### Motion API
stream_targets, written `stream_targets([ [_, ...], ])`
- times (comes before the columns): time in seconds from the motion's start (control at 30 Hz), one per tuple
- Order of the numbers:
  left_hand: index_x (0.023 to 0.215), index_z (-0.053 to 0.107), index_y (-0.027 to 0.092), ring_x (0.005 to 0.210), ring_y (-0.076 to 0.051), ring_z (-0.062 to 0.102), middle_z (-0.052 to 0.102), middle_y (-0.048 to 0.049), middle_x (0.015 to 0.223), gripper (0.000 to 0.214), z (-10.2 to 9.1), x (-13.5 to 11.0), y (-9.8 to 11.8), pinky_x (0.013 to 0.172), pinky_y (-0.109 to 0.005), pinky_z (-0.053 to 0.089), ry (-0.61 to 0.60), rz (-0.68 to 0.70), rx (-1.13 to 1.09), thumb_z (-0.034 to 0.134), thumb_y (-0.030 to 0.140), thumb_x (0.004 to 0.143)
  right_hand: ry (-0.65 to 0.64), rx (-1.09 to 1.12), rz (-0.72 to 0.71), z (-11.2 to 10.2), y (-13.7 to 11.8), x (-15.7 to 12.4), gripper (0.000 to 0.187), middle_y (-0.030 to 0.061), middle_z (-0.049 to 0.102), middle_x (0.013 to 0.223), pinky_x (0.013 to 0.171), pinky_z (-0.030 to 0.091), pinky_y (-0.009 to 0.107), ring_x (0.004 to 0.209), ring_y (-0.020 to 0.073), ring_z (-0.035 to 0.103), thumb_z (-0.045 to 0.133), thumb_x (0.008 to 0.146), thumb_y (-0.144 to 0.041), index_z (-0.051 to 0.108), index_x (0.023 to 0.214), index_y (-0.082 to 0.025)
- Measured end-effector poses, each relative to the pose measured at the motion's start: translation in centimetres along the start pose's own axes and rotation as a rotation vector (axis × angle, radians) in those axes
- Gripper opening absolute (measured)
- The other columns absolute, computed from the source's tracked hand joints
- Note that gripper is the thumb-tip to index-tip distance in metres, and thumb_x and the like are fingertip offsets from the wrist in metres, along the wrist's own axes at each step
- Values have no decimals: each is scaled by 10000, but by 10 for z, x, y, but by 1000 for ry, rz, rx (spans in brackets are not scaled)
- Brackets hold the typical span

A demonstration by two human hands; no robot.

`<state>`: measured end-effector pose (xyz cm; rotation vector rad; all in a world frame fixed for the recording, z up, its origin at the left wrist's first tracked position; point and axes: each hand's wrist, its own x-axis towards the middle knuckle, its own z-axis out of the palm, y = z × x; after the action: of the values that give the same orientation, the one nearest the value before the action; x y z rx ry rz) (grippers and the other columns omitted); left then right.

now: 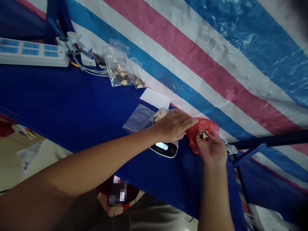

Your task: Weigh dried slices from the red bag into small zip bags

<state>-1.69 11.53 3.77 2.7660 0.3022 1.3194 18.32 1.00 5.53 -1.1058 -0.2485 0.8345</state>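
Caution: the left hand [172,125] extends across the scale [166,149]. Contact from the wrist could disturb the reading or shift the pale pieces [160,114] at the far side, which are partly covered by the hand. The piece [204,134] at the right hand [213,147] could also slip if its grip loosens; it would probably fall into or beside the red bag [192,141].

Fingers, right: closed to a light pinch on the piece, palm up, in front of the red bag, right of the scale. Fingers, left: extended, slightly bent, pointing right toward the red bag; the underside is hidden, so contact or grip cannot be confirmed. A clear bag [139,118] lies on the surface [96,106] left of the scale.
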Motion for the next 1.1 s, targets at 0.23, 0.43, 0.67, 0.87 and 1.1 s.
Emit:
stream_targets([
  [0.23,1425,428,161,1188,-259,571,642,-127,1316,483,0,0,-1,1045,-458,393,-10,-5,5,525,203,953,-123,-106,-98,2,6,-1,119,23,706,946,833,616,178,908,103,705,711,785,-104,682,866,-187],
  [0.43,1428,426,160,1189,-260,571,641,-130,1319,478,1,0,-1,1043,-462,395,-8,1,4,515,207,961,-146,-123,-128,15,7,-17,187,26,734,975,630,574,123,713,59,650,827,750,-192,724,902,-157],
  [0.67,1405,448,140,1185,-256,582,649,-127,1312,438,0,0,0,1040,-445,390,8,4,15,496,206,975,-133,-152,-148,19,6,-18,106,55,727,977,772,615,206,860,121,705,698,839,-225,746,920,-174],
  [0.87,1427,438,169,1198,-264,572,641,-131,1323,474,-1,0,0,1045,-461,392,-30,-10,-3,516,207,962,-180,-263,-159,26,7,-28,240,68,755,1027,715,604,237,832,137,718,793,795,-306,751,993,-176],
  [1.1,1418,444,170,1203,-258,568,639,-121,1329,469,-1,0,1,1038,-447,385,-40,-15,-18,517,200,956,-222,-433,-231,34,14,-41,350,31,744,885,571,519,201,686,115,673,895,713,-384,744,956,-181],
])
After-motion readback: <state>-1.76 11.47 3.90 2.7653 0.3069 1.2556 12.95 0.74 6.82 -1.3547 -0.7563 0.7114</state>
